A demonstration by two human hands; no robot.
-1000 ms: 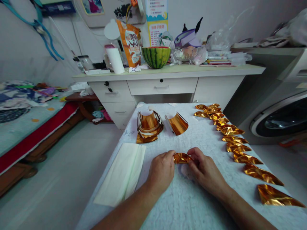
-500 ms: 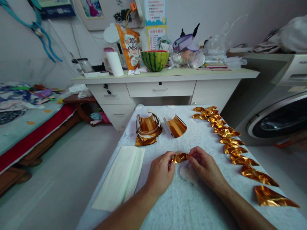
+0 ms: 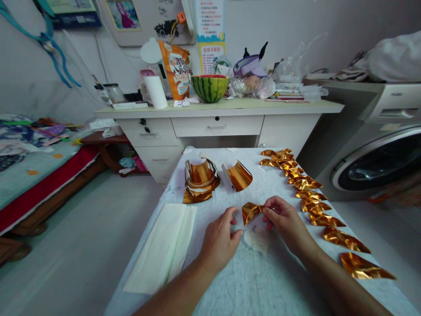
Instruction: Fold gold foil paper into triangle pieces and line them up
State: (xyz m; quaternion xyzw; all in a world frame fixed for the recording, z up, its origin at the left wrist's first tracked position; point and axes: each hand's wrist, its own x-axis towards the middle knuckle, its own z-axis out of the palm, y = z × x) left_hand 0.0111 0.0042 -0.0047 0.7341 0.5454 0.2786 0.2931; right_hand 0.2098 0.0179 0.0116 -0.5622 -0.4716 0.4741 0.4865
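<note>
My right hand (image 3: pixel 283 219) pinches one end of a folded gold foil piece (image 3: pixel 251 212) just above the table. To the left of the foil, my left hand (image 3: pixel 221 240) has its thumb and fingers apart and holds nothing. Behind my hands lie a stack of curved gold foil sheets (image 3: pixel 200 177) and a single curved gold sheet (image 3: pixel 240 176). A row of folded gold pieces (image 3: pixel 312 206) runs along the table's right side. Pale folded paper (image 3: pixel 161 250) lies left of my left hand.
The cloth-covered table (image 3: pixel 210 289) stands before a white desk (image 3: pixel 217 125) with a cut watermelon (image 3: pixel 209 89) and an orange bag (image 3: pixel 175 72). A washing machine (image 3: pixel 378 127) is at the right, a bed (image 3: pixel 39 175) at the left.
My left hand has let go of the foil and opened. The foil stays in my right hand, its left end now wider and freed. The whole view has shifted slightly.
</note>
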